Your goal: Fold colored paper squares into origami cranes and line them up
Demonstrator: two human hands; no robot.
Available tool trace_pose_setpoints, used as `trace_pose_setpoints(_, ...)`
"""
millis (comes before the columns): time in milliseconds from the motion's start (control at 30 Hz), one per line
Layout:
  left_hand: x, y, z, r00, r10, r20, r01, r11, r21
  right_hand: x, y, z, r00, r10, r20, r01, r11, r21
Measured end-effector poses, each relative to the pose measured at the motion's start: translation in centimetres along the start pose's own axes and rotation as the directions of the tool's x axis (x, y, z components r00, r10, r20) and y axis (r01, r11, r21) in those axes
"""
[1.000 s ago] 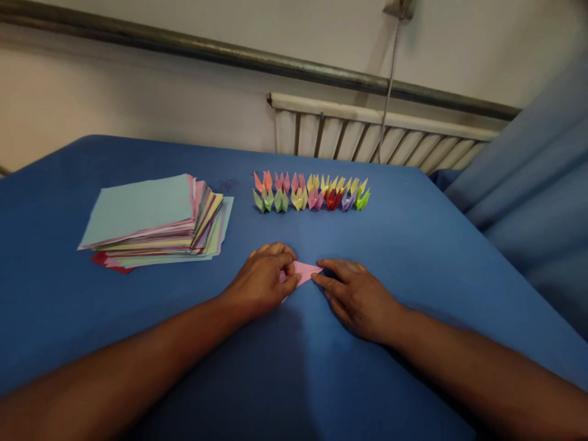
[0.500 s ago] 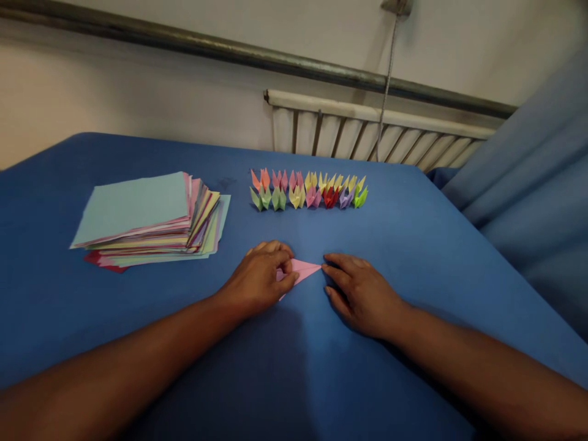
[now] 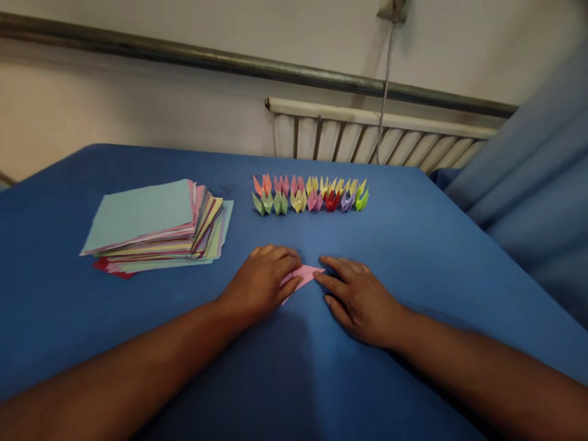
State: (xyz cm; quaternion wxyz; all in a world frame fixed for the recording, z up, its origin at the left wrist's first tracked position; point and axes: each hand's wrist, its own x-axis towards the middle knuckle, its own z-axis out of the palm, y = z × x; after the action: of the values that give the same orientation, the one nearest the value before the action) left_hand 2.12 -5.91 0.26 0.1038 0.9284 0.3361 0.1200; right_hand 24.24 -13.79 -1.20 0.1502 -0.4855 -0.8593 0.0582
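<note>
A small pink folded paper [image 3: 305, 274] lies on the blue table, its pointed end toward the right. My left hand [image 3: 265, 277] covers its left part, with thumb and fingers closed on it. From the other side, my right hand [image 3: 361, 299] rests on the table with fingers apart, one fingertip touching the paper's right point. Beyond my hands stand two rows of folded paper cranes [image 3: 315, 201] in green, yellow, pink, red, purple and orange.
A thick, uneven stack of coloured paper sheets [image 3: 142, 214] sits at the left of the blue table [image 3: 413, 245]. Behind the table are a radiator [image 3: 340, 111] and a metal pipe [image 3: 229, 63] along the wall. A blue curtain [image 3: 542, 177] hangs at the right.
My right index finger has shifted slightly left onto the paper's point. My left hand keeps its hold on the paper. The whole view has shifted a little.
</note>
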Motion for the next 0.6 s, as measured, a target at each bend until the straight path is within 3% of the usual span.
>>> trace_pose_setpoints(300,0.8,1.1,-0.7,0.992,0.082,0.098,-0.103,0.968,0.229,0.4,-0.4,0.0,0.999,0.027,0.033,-0.027,1.000,-0.001)
trace_pose_setpoints(600,0.9,1.0,0.0,0.986,0.140,0.093,-0.158,0.960,0.232,0.3,-0.5,-0.2,0.999,0.025,0.027,-0.026,1.000,0.018)
